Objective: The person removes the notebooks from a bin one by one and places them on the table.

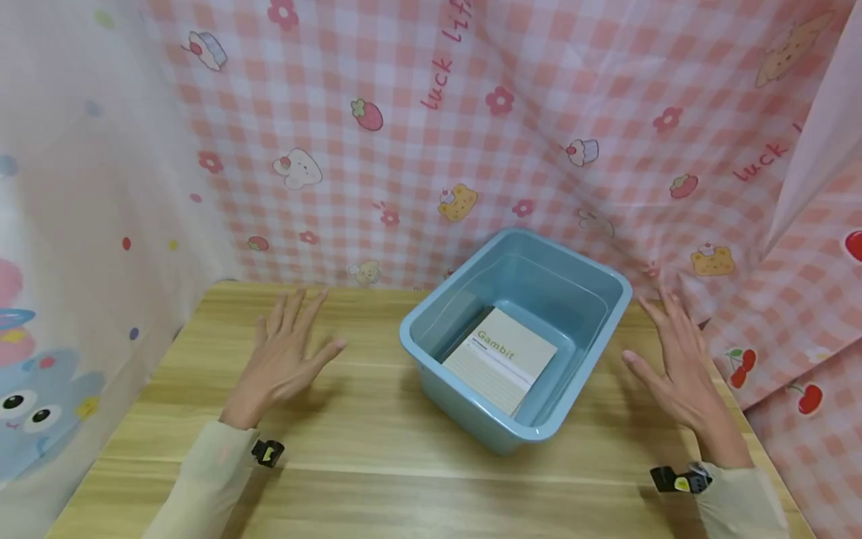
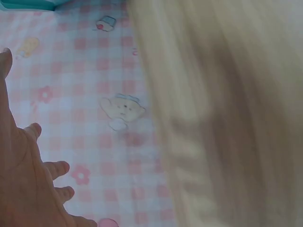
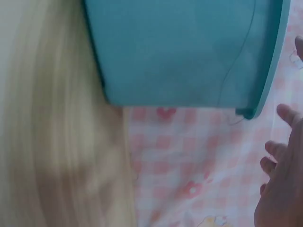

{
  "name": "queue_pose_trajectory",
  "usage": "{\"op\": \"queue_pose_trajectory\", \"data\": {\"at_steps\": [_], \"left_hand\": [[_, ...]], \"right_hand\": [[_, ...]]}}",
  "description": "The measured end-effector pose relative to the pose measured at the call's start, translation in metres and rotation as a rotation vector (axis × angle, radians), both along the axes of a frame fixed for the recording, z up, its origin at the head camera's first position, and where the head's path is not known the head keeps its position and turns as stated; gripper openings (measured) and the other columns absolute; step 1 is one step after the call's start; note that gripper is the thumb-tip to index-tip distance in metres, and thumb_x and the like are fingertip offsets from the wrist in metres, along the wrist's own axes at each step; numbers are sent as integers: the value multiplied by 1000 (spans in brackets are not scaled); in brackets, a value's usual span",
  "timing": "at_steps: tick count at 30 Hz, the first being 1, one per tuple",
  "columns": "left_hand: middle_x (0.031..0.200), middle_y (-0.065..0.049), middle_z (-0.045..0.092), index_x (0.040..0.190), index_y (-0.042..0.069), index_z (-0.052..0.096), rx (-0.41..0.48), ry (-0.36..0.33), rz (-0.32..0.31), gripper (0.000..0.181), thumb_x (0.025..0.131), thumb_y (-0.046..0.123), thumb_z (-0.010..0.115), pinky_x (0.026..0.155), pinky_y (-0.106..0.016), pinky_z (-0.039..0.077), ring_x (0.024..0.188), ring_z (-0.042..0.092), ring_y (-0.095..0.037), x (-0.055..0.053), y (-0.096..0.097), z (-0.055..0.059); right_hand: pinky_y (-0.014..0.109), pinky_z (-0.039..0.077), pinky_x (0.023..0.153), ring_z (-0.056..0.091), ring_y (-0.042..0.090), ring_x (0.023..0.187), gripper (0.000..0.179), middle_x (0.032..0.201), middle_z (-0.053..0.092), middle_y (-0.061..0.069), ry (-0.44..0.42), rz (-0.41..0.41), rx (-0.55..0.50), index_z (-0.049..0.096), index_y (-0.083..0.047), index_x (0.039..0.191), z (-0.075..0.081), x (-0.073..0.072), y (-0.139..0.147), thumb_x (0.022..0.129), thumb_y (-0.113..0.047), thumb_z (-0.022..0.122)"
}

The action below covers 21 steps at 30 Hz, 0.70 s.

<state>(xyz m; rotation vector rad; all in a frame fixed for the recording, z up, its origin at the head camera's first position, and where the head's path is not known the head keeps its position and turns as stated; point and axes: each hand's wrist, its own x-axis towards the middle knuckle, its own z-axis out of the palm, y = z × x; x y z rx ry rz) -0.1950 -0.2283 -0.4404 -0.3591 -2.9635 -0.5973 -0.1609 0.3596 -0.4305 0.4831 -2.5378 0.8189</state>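
Note:
A blue plastic bin [image 1: 465, 408] stands at an angle on the wooden table, right of its middle. Inside lies a notebook [image 1: 501, 352] with a pale cover marked "Gambit", flat on the bin's floor toward its left side. My left hand [image 1: 286, 355] hovers over the table left of the bin, fingers spread, holding nothing. On the other side, my right hand [image 1: 680, 367] is beside the bin's right wall with spread fingers, also holding nothing. The right wrist view shows the bin's outer wall [image 3: 180, 56] with the fingers [image 3: 284, 113] apart from it.
The wooden table [image 1: 350, 479] ends at a pink checked curtain [image 1: 377, 172] behind the bin. A white patterned curtain [image 1: 87, 195] hangs along the left side. Dark bands with small devices [image 1: 680, 479] sit at both wrists.

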Motion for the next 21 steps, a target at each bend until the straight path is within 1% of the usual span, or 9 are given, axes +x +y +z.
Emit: {"op": "queue_pose_trajectory", "data": {"at_steps": [4,9,10,16,17,21], "left_hand": [[174,-9,-6,165,37,1,15,37,-28,85,99,68,45,115,-80,2,160,-9,-40,-2,9,7],[174,-11,-2,165,35,5,15,80,-61,85,99,67,47,117,-78,2,160,-7,-41,-5,18,20],[174,-11,-1,166,35,5,15,89,-65,85,99,67,47,117,-77,3,160,-6,-41,-5,19,23],[174,-8,-1,165,37,5,26,119,-93,84,99,65,49,120,-74,6,160,-6,-38,-6,29,36],[174,-8,0,165,37,6,30,125,-99,84,99,65,50,120,-73,6,160,-5,-38,-7,31,38],[174,-6,3,164,39,6,35,131,-119,83,99,65,50,121,-73,8,161,-3,-36,-8,39,46]], "right_hand": [[71,5,121,11,35,159,76,174,12,4,46,45,-38,34,-17,160,8,-2,-10,93,-25,68],[67,8,123,15,39,159,68,172,19,8,97,119,-46,43,-14,156,15,-5,-23,95,-35,67],[67,8,123,16,40,158,67,171,21,11,111,132,-44,45,-13,155,15,-5,-25,96,-37,66],[64,11,125,20,37,158,66,165,33,19,184,172,-60,55,-7,145,16,-9,-35,97,-50,63],[62,10,126,20,36,158,65,164,35,20,191,177,-65,57,-6,144,16,-10,-36,97,-51,62],[60,10,127,27,40,155,58,155,47,22,217,209,-84,64,-3,134,15,-14,-41,97,-48,64]]}}
